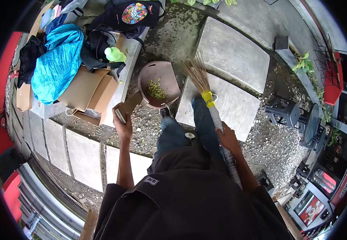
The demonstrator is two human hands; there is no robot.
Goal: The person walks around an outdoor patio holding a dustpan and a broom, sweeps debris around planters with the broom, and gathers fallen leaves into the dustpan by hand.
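My left hand (123,127) is closed around the end of a flat brown handle (130,105). The handle runs to a round, pinkish-brown dustpan (172,75) with one straight-cut side. Small yellow-green leaves (156,90) lie inside the pan. My right hand (227,138) grips the pale wrapped shaft of a stick broom (216,118). Yellow binding holds the broom's thin brown bristles (197,74), which point forward over a concrete slab. The bristles are to the right of the dustpan, apart from it.
Concrete slabs (235,54) lie among gravel (267,140) and dirt. At left, a bench (131,64) bears bags, a bright blue cloth (57,64), cardboard boxes (81,90) and a green bottle (114,55). Black stands (283,111) are at right.
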